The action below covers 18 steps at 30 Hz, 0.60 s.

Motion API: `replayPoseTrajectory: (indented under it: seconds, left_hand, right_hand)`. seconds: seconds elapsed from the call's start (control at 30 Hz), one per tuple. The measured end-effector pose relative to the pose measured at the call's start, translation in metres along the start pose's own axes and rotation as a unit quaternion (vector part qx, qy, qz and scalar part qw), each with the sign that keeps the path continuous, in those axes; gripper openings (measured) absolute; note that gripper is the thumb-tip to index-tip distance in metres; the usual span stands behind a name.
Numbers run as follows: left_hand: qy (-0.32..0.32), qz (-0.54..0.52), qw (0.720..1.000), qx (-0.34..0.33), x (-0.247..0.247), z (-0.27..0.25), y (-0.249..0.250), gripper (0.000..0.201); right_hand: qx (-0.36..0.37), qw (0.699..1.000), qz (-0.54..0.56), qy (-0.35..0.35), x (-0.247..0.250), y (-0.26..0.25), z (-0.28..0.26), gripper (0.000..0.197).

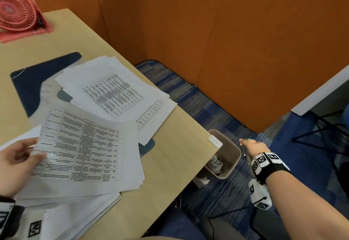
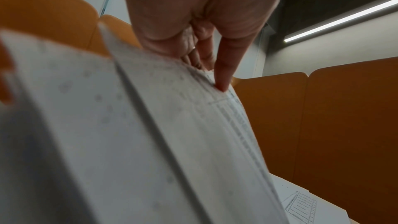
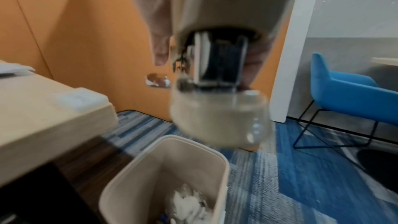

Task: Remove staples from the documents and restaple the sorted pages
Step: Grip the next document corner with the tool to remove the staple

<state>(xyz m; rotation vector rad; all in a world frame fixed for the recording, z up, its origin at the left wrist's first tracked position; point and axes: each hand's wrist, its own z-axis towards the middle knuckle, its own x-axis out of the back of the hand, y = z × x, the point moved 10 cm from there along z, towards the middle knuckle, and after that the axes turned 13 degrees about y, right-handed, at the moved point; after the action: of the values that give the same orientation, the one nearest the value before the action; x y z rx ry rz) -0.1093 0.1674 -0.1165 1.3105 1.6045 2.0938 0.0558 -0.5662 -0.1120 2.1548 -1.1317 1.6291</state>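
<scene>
Two hands work well apart. At the lower left of the head view, the left hand (image 1: 16, 161) pinches the near edge of a fanned set of printed table pages (image 1: 85, 151), thumb on top and fingers beneath; the left wrist view shows a fingertip (image 2: 221, 83) pressed on the sheet's edge. Those pages lie over a thicker stack of paper (image 1: 79, 217) at the bottom edge of the frame. Further up, toward the centre, a second loose pile of documents (image 1: 117, 92) rests on the tan surface (image 1: 170, 173), partly covering a dark blue mat (image 1: 32, 81).

At the right of the head view, the right hand (image 1: 255, 146) reaches out past the surface's corner, above a beige waste bin (image 1: 234, 156) standing on the blue carpet. Its fingers are curled round a small tool with metal jaws and a pale translucent body, the staple remover (image 3: 217, 77), seen blurred and close in the right wrist view, directly over the bin's opening. Crumpled white paper (image 3: 189, 205) lies inside the bin.

A pink desk fan (image 1: 17, 9) stands at the upper left corner.
</scene>
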Motion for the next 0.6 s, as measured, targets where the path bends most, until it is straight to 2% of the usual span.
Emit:
replayPoseTrajectory:
  seconds: [0.03,0.07,0.13,0.2,0.33,0.43,0.5,0.6]
  left_hand:
    - [0.008,0.017,1.0,0.006,-0.002,-0.015,0.056,0.039]
    - [0.016,0.025,1.0,0.007,0.0,-0.03,0.088,0.042]
    - [0.024,0.007,1.0,-0.007,-0.001,-0.053,0.133,0.05]
    - [0.009,-0.011,1.0,-0.003,-0.002,-0.066,0.153,0.053]
    - [-0.003,-0.008,0.999,-0.035,-0.004,-0.076,0.175,0.067]
    - [0.007,0.003,0.999,-0.041,-0.003,-0.078,0.174,0.079]
    - [0.025,0.018,0.998,-0.058,-0.001,-0.078,0.174,0.078]
    - [0.049,0.029,0.996,-0.071,0.002,-0.081,0.173,0.069]
  right_hand:
    - [-0.005,1.0,0.02,0.007,0.0,-0.008,-0.003,0.058]
    - [-0.012,0.999,0.049,0.016,0.0,-0.018,-0.006,0.063]
    - [0.012,0.995,0.091,0.036,0.0,-0.05,-0.018,0.065]
    - [0.077,0.993,0.083,0.026,-0.008,-0.094,-0.038,0.061]
    - [0.254,0.966,0.039,-0.031,-0.038,-0.196,-0.099,0.055]
    - [0.389,0.919,-0.031,-0.057,-0.072,-0.256,-0.151,0.058]
    - [0.444,0.892,-0.063,-0.06,-0.098,-0.281,-0.174,0.062]
    - [0.467,0.877,-0.094,-0.065,-0.136,-0.306,-0.185,0.069]
